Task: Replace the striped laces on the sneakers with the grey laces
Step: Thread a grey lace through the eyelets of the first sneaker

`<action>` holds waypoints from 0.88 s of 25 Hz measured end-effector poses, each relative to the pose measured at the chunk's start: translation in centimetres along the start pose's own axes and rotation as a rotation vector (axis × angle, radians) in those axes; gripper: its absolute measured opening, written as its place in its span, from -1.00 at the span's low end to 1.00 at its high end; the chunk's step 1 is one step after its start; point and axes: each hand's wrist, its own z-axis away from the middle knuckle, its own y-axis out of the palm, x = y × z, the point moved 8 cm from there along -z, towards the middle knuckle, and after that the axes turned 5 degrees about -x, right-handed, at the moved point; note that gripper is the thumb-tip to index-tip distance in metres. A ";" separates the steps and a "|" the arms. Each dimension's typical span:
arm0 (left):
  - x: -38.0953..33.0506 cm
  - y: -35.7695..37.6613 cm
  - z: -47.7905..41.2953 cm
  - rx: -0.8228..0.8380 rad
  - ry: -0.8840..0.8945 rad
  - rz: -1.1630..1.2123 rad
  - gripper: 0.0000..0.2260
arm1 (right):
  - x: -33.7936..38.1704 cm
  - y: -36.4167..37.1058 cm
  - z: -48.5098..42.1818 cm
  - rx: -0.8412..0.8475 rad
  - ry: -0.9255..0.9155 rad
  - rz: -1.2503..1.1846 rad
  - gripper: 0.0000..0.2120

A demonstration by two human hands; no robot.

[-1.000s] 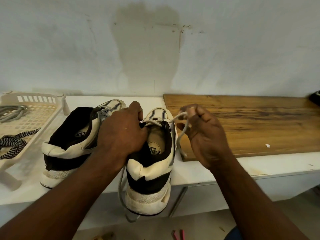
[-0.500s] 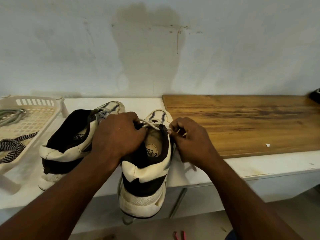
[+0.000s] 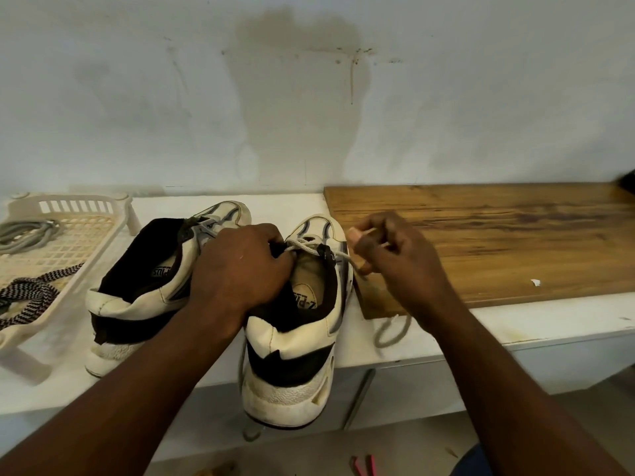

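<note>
I am looking down at a white counter (image 3: 549, 324) running across the middle of the frame. At centre, a white-and-black sneaker (image 3: 295, 341) is sitting with its heel toward me, overhanging the counter's front edge. The left hand (image 3: 240, 269) is curling over the left side of the shoe's opening and gripping it. The right hand (image 3: 395, 259), just right of the toe, is pinching a pale grey lace (image 3: 307, 246) that is stretching across the tongue between the two hands. The lace's tail is looping on the counter below that wrist.

A second sneaker (image 3: 137, 297) is lying just left of the first, partly behind the left hand. At the left edge, a cream plastic basket (image 3: 82, 207) is holding a striped lace (image 3: 31, 290) in its lower part and a bundle of grey cords (image 3: 27, 233) above it. A wooden board (image 3: 498, 235) is filling the right of the counter, against a stained wall (image 3: 309, 97).
</note>
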 end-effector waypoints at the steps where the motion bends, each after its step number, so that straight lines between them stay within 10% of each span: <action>1: -0.1 0.0 0.1 0.002 0.005 -0.004 -0.74 | -0.4 1.0 0.1 0.024 -0.043 0.166 -0.89; 5: -0.6 -0.2 0.0 -0.007 0.035 -0.041 -0.76 | 0.3 2.5 0.2 0.059 -0.206 0.312 -0.86; 11: -1.0 -0.9 -0.2 0.022 0.102 -0.083 -0.77 | 1.3 2.1 0.5 0.160 -0.048 -0.548 -0.82; 22: 0.2 -1.9 -1.2 0.044 0.067 0.088 -0.81 | 1.6 2.8 1.1 0.264 -0.011 -0.345 -0.72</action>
